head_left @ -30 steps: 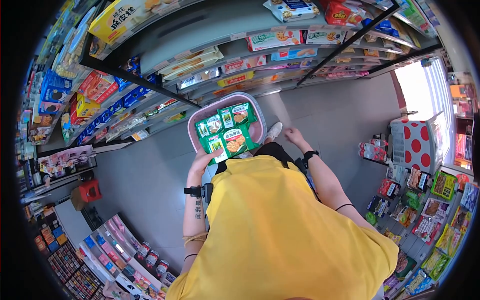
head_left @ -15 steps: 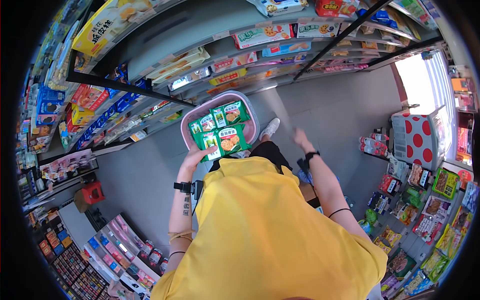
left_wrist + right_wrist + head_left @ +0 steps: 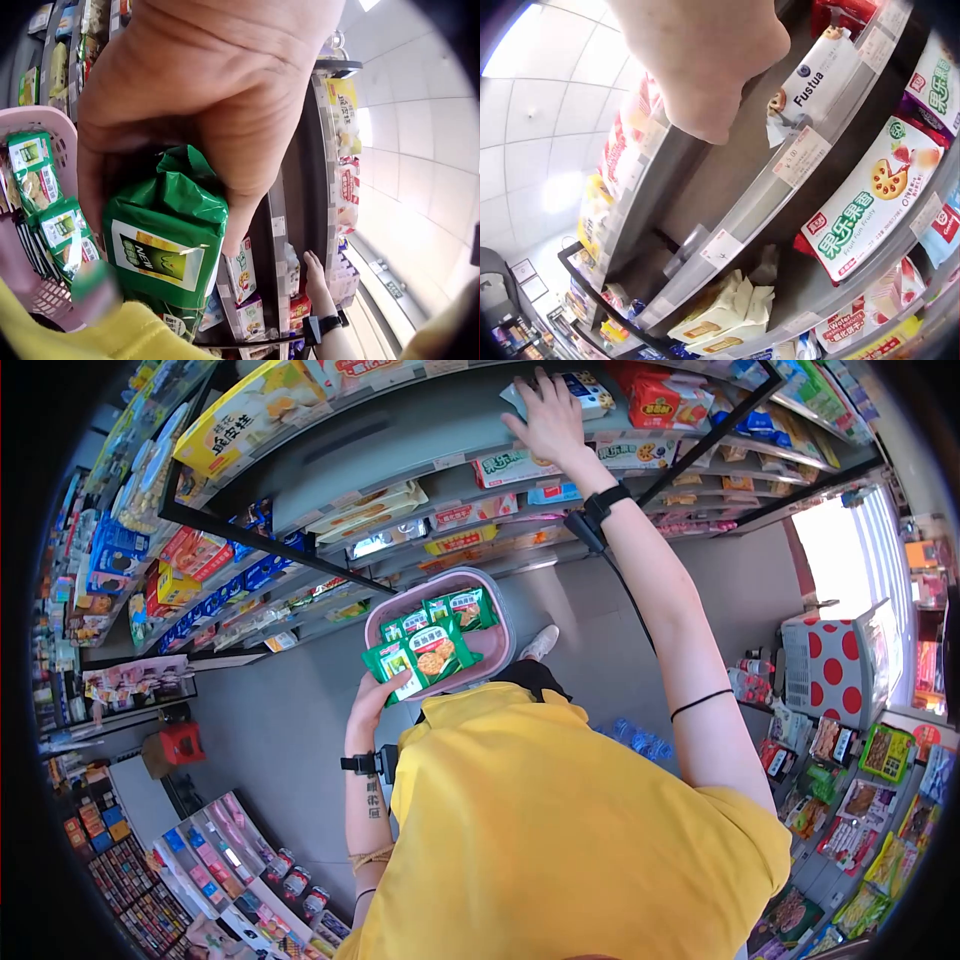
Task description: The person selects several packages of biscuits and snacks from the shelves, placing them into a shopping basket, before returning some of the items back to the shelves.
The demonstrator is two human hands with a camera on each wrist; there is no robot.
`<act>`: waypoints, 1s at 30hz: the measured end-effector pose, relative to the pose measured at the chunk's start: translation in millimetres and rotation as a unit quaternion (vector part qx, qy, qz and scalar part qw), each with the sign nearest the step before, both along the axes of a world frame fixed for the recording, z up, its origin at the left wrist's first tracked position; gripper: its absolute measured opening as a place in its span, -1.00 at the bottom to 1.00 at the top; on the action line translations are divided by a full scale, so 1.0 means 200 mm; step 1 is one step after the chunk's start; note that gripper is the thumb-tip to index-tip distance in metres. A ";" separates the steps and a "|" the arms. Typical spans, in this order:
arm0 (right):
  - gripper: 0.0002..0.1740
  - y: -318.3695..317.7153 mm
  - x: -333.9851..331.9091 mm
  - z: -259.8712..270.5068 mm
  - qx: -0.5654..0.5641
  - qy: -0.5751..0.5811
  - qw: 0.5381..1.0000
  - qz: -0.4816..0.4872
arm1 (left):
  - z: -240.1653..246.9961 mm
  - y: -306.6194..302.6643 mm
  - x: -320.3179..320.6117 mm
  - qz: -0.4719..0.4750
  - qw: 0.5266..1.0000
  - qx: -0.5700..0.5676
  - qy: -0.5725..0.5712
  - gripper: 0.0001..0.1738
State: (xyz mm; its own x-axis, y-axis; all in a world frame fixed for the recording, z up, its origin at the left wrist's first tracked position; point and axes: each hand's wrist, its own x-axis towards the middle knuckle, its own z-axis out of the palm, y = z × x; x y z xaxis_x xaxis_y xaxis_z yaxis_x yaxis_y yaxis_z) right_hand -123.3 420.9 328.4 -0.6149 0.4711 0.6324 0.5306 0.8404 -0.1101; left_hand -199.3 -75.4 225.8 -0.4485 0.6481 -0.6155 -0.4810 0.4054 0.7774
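My left hand (image 3: 370, 702) grips the near end of a green biscuit pack (image 3: 434, 654), thumb on its front, over the near rim of a pink basket (image 3: 508, 622). The left wrist view shows the pack's crimped end between thumb and fingers. More green biscuit packs (image 3: 466, 607) lie inside the basket. My right hand (image 3: 553, 426) reaches out over an upper shelf, fingers spread and stretched, overlapping a white Fustua biscuit pack (image 3: 814, 84). In the right wrist view its fingertips are hidden behind the hand.
Below the reached shelf (image 3: 761, 199) sit white-and-green fruit biscuit boxes (image 3: 877, 199) and wafer packs. A red pack (image 3: 668, 402) lies right of the Fustua pack. A black shelf post (image 3: 712, 435) slants nearby. Large yellow boxes (image 3: 240, 422) stand on the shelf above.
My right hand has risen from beside my body to the upper shelf. The green biscuit pack in my left hand has tilted and now covers more of the packs behind it.
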 end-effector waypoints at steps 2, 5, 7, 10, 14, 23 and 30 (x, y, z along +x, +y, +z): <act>-0.32 0.11 -0.05 -0.09 -0.009 -0.062 0.997 -0.041 | 0.00 -0.06 0.01 0.025 1.000 0.002 -0.004 -0.38; -0.42 0.20 -0.07 -0.16 -0.004 -0.056 0.997 -0.053 | -0.04 -0.17 0.03 0.065 0.998 -0.003 -0.010 -0.39; -0.45 0.21 -0.04 -0.14 -0.006 -0.060 0.996 -0.059 | -0.07 -0.21 0.04 0.075 0.997 -0.013 -0.017 -0.39; -0.45 0.25 -0.02 -0.16 0.002 -0.056 0.993 -0.107 | -0.10 -0.24 0.04 0.079 0.996 -0.024 -0.022 -0.39; -0.40 0.26 0.00 -0.16 -0.006 -0.059 0.992 -0.115 | -0.09 -0.18 0.02 0.062 0.998 -0.011 -0.018 -0.38; -0.59 -0.32 0.23 -0.09 -0.084 0.057 0.990 0.102 | -0.11 -0.03 -0.03 0.034 0.999 0.014 -0.036 -0.38; -0.64 -1.05 1.22 -1.46 -0.528 -0.296 0.792 0.082 | -0.49 -0.08 -0.07 0.005 0.998 -0.028 -0.061 -0.36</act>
